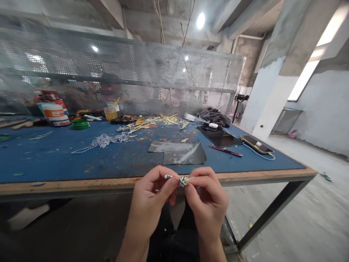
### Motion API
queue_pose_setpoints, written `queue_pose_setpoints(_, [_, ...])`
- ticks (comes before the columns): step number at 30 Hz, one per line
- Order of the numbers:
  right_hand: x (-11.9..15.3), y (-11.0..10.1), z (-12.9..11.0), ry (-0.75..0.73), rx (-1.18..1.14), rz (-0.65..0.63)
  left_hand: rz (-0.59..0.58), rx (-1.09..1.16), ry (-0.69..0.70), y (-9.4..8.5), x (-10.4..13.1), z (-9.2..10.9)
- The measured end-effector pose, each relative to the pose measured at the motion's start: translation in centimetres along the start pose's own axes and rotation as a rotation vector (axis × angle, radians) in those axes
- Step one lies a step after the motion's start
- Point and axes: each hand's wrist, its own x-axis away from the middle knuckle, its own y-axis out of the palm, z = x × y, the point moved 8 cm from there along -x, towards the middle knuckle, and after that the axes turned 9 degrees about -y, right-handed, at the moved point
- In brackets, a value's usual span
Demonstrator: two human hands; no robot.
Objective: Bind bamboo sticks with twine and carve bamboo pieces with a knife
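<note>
One dark sheet point(174, 157) lies between knotted cord point(183, 181) and pale strips point(169, 119).

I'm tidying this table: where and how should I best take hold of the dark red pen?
Probably at mid-length, coming from above on the near side, with a thumb-and-finger grip across it. The dark red pen is slim and lies flat, slantwise, on the blue tabletop; the tablet is just behind it, leaving the near side freer.
</note>
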Motion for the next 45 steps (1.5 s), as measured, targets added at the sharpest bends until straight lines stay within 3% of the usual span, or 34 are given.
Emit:
queue_pose_setpoints(6, [0.0, -0.1, 0.3, 0.029, -0.05, 0.041, -0.103, 0.016, 0.011, 0.4, -0.2, -0.5])
queue_pose_setpoints(15, [0.8, 0.1, 0.3, 0.048, -0.143, 0.001, -0.099, 0.082, 0.0, 0.8, 0.0, -0.4])
queue_pose_setpoints(21, [0.7, 0.1, 0.8, 0.037, -0.238, -0.061, -0.112, 0.192, -0.161, 1.3, 0.1, -1.1])
queue_pose_setpoints(25, [0.6, 0.4, 0.9, 0.046, -0.333, -0.074, -0.265, 0.291, -0.289, 2.4, 0.0, -2.1])
queue_pose_setpoints(29, [0.3, 0.5, 0.8, 0.025, -0.396, -0.055, -0.41, 0.337, -0.313, 3.2, -0.1, -2.4])
queue_pose_setpoints(33, [0.2, 0.6, 0.3, -0.031, -0.254, -0.126, -0.355, 0.307, -0.303, 3.0, 0.0, -2.2])
queue_pose_setpoints(38, [0.1, 0.4, -0.2, -0.067, -0.116, -0.133, -0.117, 0.193, -0.233, 1.9, 0.4, -1.4])
queue_pose_setpoints(45, [0.0, -0.2, 0.5, 0.021, -0.047, -0.032, -0.013, -0.074, 0.073, 1.4, 0.5, 0.0])
